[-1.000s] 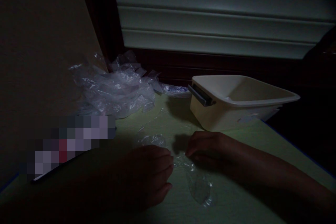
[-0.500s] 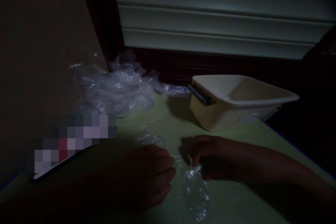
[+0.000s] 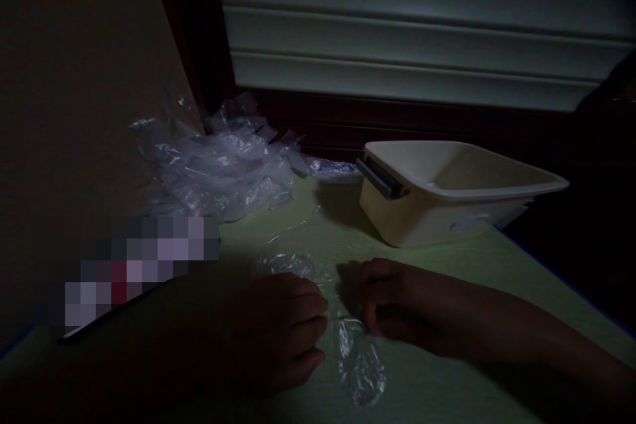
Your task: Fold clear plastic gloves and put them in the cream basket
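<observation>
A thin, crinkled piece of clear plastic film (image 3: 362,368) lies on the pale green tabletop (image 3: 427,384), its rounded end toward me. My right hand (image 3: 397,301) is closed in a pinch at the film's upper edge. Just left of it, my left hand (image 3: 288,331) rests low over the table with curled fingers; its palm side is hidden, so what it grips cannot be made out. More clear film (image 3: 288,266) shows beyond the left knuckles. The light is dim, and whether these are one piece of film is unclear.
A heap of crumpled clear plastic (image 3: 223,165) stands at the back left by the wall. At the back right sits a cream plastic bin (image 3: 412,218) with a dark handle. A blurred-out flat object (image 3: 144,265) lies at the left.
My right hand has shifted slightly down, and its fingers have drawn closer together. The film's near end has moved a little left and up. My left hand is nearly still.
</observation>
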{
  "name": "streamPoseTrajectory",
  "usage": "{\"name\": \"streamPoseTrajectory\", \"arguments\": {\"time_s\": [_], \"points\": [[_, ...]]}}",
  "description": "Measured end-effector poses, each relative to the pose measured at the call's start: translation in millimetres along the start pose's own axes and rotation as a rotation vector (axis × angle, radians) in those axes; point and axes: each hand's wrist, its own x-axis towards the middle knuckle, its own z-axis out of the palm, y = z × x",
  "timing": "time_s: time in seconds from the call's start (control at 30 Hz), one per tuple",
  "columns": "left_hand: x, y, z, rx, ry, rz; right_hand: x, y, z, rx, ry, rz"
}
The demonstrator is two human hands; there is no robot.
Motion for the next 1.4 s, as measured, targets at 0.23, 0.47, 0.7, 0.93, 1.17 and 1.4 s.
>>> {"name": "streamPoseTrajectory", "arguments": {"time_s": [0.23, 0.47, 0.7, 0.93, 1.17, 1.4], "points": [[-7.6, -1.9, -0.5, -0.078, 0.095, -0.052, 1.0, -21.1, -0.6, -0.044, 0.092, 0.032], [-3.8, -0.5, -3.9, 0.008, 0.020, -0.051, 7.4, -23.2, 12.5, 0.010, 0.112, -0.017], [0.3, 4.5, -5.0, 0.146, -0.087, 0.005, -1.2, -17.6, -0.5, -0.060, 0.018, 0.081], [-4.2, 1.1, -5.8, 0.023, 0.004, -0.089, 2.0, -8.4, -4.6, -0.153, 0.034, 0.142], [-7.1, -0.9, -5.7, -0.144, 0.143, -0.326, 4.0, 1.7, -3.4, -0.171, 0.082, 0.145], [-5.0, -2.9, -3.4, -0.328, 0.200, -0.596, 3.8, 9.2, -3.4, -0.043, 0.127, 0.177]]}}
